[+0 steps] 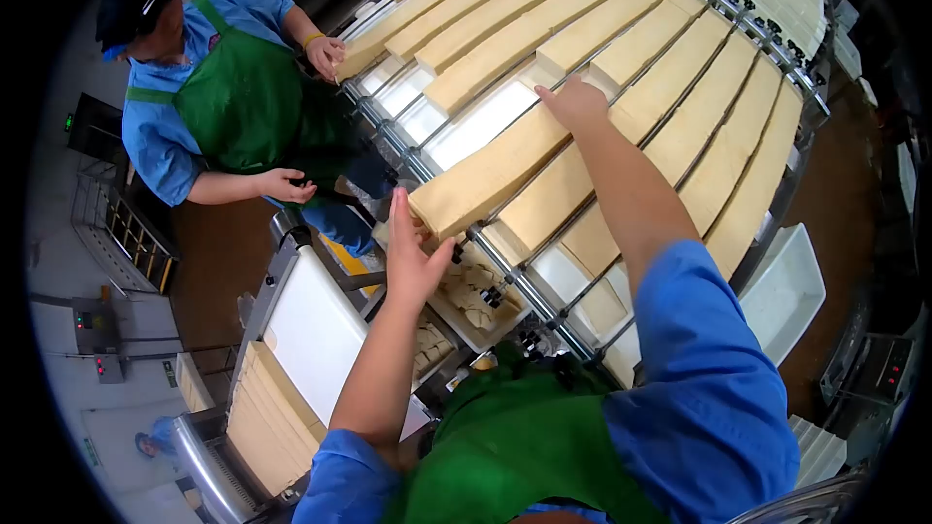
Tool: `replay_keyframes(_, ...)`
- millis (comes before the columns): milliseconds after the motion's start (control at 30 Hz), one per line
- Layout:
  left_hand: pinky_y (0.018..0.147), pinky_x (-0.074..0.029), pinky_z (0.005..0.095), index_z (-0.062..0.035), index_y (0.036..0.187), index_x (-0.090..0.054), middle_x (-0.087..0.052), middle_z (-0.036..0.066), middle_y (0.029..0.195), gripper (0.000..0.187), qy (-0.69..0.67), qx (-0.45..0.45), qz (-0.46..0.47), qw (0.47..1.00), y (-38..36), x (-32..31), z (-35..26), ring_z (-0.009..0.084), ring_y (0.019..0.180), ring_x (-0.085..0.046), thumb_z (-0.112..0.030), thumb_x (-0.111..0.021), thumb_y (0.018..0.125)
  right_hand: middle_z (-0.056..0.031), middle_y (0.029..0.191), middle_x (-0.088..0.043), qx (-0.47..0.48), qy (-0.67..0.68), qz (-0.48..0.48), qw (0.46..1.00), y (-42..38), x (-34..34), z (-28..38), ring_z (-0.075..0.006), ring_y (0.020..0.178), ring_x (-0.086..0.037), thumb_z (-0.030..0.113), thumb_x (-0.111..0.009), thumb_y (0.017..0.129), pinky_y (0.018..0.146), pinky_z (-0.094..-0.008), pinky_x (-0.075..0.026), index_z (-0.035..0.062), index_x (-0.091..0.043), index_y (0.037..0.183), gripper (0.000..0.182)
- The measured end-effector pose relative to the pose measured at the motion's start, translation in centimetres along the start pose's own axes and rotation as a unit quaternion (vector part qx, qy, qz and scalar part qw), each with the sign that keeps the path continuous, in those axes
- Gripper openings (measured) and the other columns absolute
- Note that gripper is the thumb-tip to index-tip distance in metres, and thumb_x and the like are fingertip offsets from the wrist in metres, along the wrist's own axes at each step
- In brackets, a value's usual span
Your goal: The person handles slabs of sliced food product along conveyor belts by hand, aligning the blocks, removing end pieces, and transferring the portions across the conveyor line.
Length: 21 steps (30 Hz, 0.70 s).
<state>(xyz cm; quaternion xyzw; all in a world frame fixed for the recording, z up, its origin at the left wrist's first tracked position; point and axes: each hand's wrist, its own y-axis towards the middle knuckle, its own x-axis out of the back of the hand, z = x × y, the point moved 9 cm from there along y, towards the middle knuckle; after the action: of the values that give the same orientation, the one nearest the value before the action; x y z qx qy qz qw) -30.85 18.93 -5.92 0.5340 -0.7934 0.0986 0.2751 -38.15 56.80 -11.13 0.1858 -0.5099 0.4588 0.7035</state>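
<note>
A long pale-yellow slab (490, 173), tofu-like in look, lies across the front of the conveyor with its near end jutting past the edge. My left hand (416, 254) is at that near end, fingers stretched up and thumb apart. At the far end, my right hand (580, 105) has its fingers bent over the slab; their tips are partly hidden. White belt (485, 126) shows beside this slab. Further slabs (544, 199) lie in rows between metal rods, on both sides of the one at my hands.
At the left stands a co-worker in a green apron (238, 87), one hand (325, 56) by a slab's end. Below the conveyor edge is a bin of broken pieces (476, 296). A lower white belt (316, 315) carries cut slabs (267, 417). A white tub (786, 291) stands right.
</note>
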Motion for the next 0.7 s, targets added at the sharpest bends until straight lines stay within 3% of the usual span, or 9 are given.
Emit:
replay_keyframes(67,0.096,-0.055,0.0367,-0.0095,0.157,-0.020,-0.025,0.018,0.159,0.097,-0.010,0.051,0.014,0.999,0.5,0.5,1.6,0.0305,0.130,-0.050,0.000,-0.076,0.078,-0.0293,0.122,-0.063,-0.012,0.018,-0.033,0.999,0.0,0.2,-0.3,-0.0391,0.114,-0.064,0.070,-0.051,0.089,0.093,-0.0431,-0.052,-0.0053,-0.056,0.127,0.085)
replay_keyframes(200,0.095,-0.056,0.0375,-0.0090,0.152,-0.033,-0.034,0.012,0.151,0.083,-0.039,0.042,0.057,0.997,1.4,0.9,1.8,0.0251,0.127,-0.051,0.011,-0.069,0.080,-0.0261,0.125,-0.063,0.013,0.038,-0.034,0.999,0.0,-0.5,-0.9,-0.0370,0.118,-0.061,0.068,-0.062,0.082,0.097,-0.0446,-0.050,-0.0027,-0.055,0.131,0.086)
replay_keyframes(267,0.094,-0.057,0.0363,-0.0060,0.149,-0.036,-0.038,0.009,0.145,0.078,-0.060,0.015,0.076,0.995,2.5,0.0,0.1,0.0216,0.123,-0.052,0.014,-0.066,0.080,-0.0251,0.127,-0.062,0.066,-0.158,-0.195,0.966,-1.2,1.4,0.7,-0.0364,0.120,-0.060,0.066,-0.065,0.081,0.097,-0.0443,-0.050,-0.0013,-0.056,0.130,0.084)
replay_keyframes(300,0.094,-0.057,0.0363,-0.0060,0.149,-0.036,-0.038,0.009,0.145,0.078,-0.062,0.017,0.076,0.995,3.2,-0.9,0.0,0.0216,0.123,-0.052,0.014,-0.066,0.080,-0.0251,0.127,-0.062,0.067,-0.161,-0.193,0.966,-2.4,2.6,1.8,-0.0364,0.120,-0.060,0.066,-0.065,0.081,0.097,-0.0443,-0.050,-0.0013,-0.056,0.130,0.084)
replay_keyframes(367,0.091,-0.057,0.0329,-0.0075,0.149,-0.036,-0.041,0.009,0.141,0.076,-0.069,0.042,0.108,0.991,4.4,-3.6,0.2,0.0200,0.117,-0.055,0.011,-0.065,0.081,-0.0268,0.138,-0.053,0.120,-0.059,-0.021,0.991,-5.9,3.0,6.2,-0.0388,0.130,-0.051,0.065,-0.057,0.088,0.108,-0.0445,-0.042,-0.0033,-0.055,0.132,0.082)
replay_keyframes(467,0.080,-0.051,0.0273,-0.0082,0.142,-0.048,-0.051,0.010,0.129,0.064,-0.085,0.050,0.075,0.992,5.5,-6.5,1.3,0.0171,0.103,-0.057,0.006,-0.058,0.081,-0.0240,0.143,-0.050,0.260,0.000,-0.040,0.965,-8.9,-2.6,11.2,-0.0425,0.136,-0.043,0.062,-0.055,0.091,0.114,-0.0482,-0.034,0.0031,-0.051,0.140,0.077)
replay_keyframes(500,0.078,-0.051,0.0252,-0.0088,0.145,-0.046,-0.049,0.010,0.136,0.069,0.000,-0.059,0.038,0.998,5.9,-6.5,1.6,0.0126,0.095,-0.058,0.012,-0.053,0.080,-0.0235,0.145,-0.049,0.286,0.011,-0.053,0.957,-11.1,-3.6,12.5,-0.0435,0.137,-0.042,0.062,-0.055,0.091,0.114,-0.0496,-0.033,0.0063,-0.050,0.142,0.075)
replay_keyframes(533,0.078,-0.051,0.0250,-0.0093,0.146,-0.045,-0.048,0.011,0.140,0.071,-0.030,-0.005,0.042,0.999,5.8,-6.1,2.0,0.0123,0.092,-0.059,0.012,-0.051,0.079,-0.0232,0.148,-0.046,0.317,0.042,-0.046,0.946,-12.8,-4.4,13.1,-0.0426,0.140,-0.038,0.061,-0.059,0.089,0.114,-0.0536,-0.030,0.0146,-0.050,0.145,0.073)
replay_keyframes(700,0.079,-0.050,0.0251,-0.0107,0.152,-0.038,-0.039,0.014,0.154,0.079,-0.202,0.181,-0.030,0.962,0.8,0.6,4.4,0.0124,0.090,-0.062,0.014,-0.050,0.077,-0.0180,0.151,-0.045,0.293,-0.142,-0.040,0.945,-15.3,-6.1,13.8,-0.0357,0.142,-0.037,0.051,-0.070,0.081,0.113,-0.0553,-0.029,0.0198,-0.048,0.146,0.076)
